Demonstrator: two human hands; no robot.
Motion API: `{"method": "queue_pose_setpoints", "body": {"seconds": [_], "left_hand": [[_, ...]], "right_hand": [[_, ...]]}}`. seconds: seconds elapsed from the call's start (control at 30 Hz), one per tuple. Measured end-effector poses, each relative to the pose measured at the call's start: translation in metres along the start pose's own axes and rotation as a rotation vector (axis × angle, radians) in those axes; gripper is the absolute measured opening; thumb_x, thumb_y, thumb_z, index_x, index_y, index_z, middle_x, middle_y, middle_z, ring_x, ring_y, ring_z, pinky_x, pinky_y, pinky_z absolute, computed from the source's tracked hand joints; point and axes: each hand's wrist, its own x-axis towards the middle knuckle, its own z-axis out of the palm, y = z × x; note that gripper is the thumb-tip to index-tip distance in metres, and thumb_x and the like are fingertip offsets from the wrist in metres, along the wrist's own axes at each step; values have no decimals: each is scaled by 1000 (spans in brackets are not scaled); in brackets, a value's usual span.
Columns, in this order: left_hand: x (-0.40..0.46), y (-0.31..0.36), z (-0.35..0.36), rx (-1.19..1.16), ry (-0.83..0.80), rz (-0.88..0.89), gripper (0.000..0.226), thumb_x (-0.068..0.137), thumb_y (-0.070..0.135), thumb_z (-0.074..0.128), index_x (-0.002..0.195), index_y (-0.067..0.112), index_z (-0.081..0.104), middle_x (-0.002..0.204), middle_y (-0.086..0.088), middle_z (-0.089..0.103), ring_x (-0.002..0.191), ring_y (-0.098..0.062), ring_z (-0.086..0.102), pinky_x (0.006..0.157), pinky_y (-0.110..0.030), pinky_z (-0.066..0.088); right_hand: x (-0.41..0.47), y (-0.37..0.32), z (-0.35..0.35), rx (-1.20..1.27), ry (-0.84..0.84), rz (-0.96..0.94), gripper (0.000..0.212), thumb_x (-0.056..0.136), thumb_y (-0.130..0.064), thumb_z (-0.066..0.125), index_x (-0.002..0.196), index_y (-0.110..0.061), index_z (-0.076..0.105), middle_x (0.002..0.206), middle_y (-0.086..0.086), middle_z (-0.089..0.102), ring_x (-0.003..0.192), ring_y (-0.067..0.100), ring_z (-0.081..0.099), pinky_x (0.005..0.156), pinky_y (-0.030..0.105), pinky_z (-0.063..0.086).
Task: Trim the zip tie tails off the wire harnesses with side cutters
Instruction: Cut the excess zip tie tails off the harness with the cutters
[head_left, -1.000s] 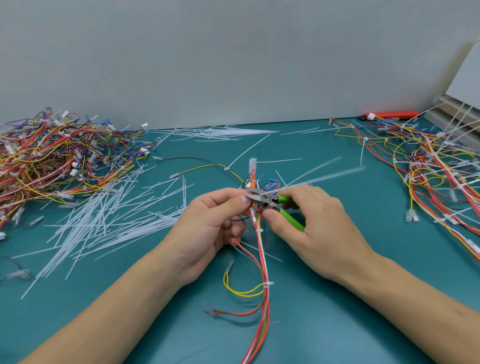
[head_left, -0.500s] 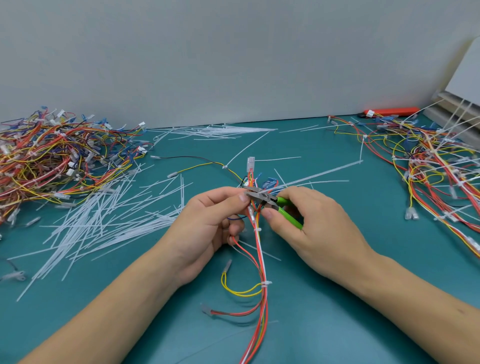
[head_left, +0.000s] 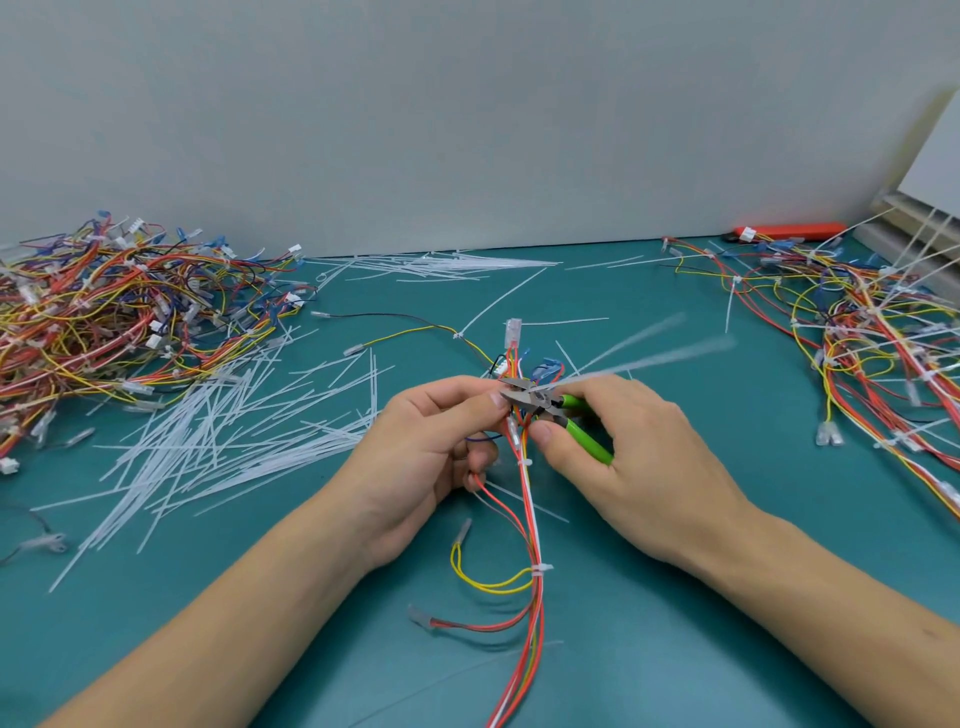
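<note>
Left hand (head_left: 431, 447) at centre over the worktop (head_left: 675, 519), palm turned inward, grip clenched round the harness (head_left: 530, 519) with forefinger and thumb pinching the bundle near its top, lower fingers curled beneath. Right hand (head_left: 634, 467) just beside, knuckles up, wrist angled in from the lower right, grip grasping the cutters (head_left: 545, 402) by their green handles, thumb along the near handle. Cutter tips aimed left, meeting the harness right at the left forefinger; whether the blades are closed, too small to tell. Two tails (head_left: 649, 356) blurred, streaking up and to the right from the cutter head. Harness trailing down toward the near edge, red, white and yellow wires bound by small white ties, a yellow loop off to its left. Loose cut tails (head_left: 218, 441) scattered on the worktop left of the hands, more by the wall. Heap of harnesses (head_left: 104, 322) far left, another heap (head_left: 857, 343) far right, both well apart from the hands. Both forearms bare, converging from the lower corners.
</note>
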Motion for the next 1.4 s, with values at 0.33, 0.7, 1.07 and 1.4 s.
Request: {"method": "queue_pose_setpoints", "body": {"seconds": [0.33, 0.7, 1.07, 1.4], "left_hand": [[1, -2, -1, -5, 7, -7, 18, 84, 26, 70, 96, 16, 78, 71, 4, 66, 49, -9, 46, 48, -20, 40], [2, -2, 0, 21, 8, 0, 7, 83, 27, 72, 83, 22, 77, 74, 4, 67, 50, -8, 46, 48, -20, 40], [-1, 0, 1, 15, -1, -7, 7, 86, 26, 70, 87, 22, 76, 72, 4, 65, 50, -8, 45, 49, -20, 40], [1, -2, -1, 4, -9, -12, 13, 85, 26, 69, 94, 19, 77, 73, 4, 66, 51, -8, 45, 49, -20, 40]], "right_hand": [[1, 1, -1, 20, -21, 9, 54, 90, -74, 34, 116, -36, 61, 106, -17, 63, 104, 12, 55, 99, 42, 46], [2, 4, -1, -11, 59, -20, 56, 94, -73, 41, 74, -21, 39, 60, -3, 48, 63, 21, 47, 56, 33, 28], [0, 3, 1, -12, 48, 1, 48, 90, -76, 39, 82, -30, 51, 70, -14, 51, 74, 11, 48, 66, 32, 38], [2, 3, -1, 16, -23, 11, 56, 88, -78, 31, 114, -37, 60, 103, -18, 61, 100, 7, 51, 97, 41, 45]]}}
